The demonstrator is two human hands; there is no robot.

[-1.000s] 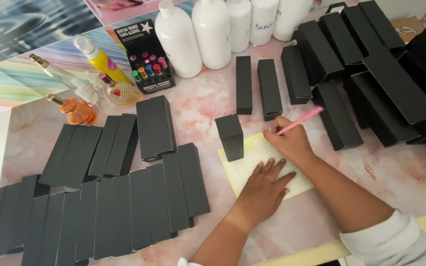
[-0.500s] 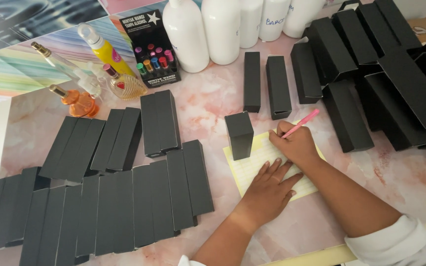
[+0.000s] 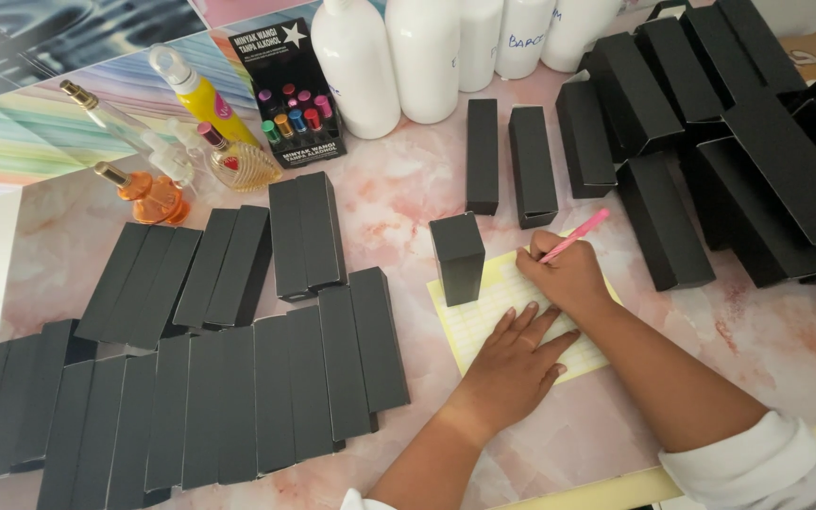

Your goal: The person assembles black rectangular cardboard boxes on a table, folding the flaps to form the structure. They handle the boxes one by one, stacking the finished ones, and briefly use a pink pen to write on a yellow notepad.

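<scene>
My right hand (image 3: 569, 276) grips a pink pen (image 3: 575, 235) with its tip on a yellow lined sheet (image 3: 482, 316) lying on the pink marble tabletop. My left hand (image 3: 514, 364) rests flat on the sheet's lower part, fingers spread, holding it down. A small upright black box (image 3: 457, 257) stands on the sheet's upper left corner, just left of my right hand. Two long black boxes (image 3: 508, 161) lie behind it.
Several flat black cartons (image 3: 219, 378) lie in rows at the left. A pile of assembled black boxes (image 3: 720, 142) fills the right. White bottles (image 3: 399, 57), a dark display box of small coloured vials (image 3: 287, 94) and perfume bottles (image 3: 181, 142) stand at the back.
The view has shifted slightly. My right hand with the pen has moved a little along the sheet; my left hand stays flat on it.
</scene>
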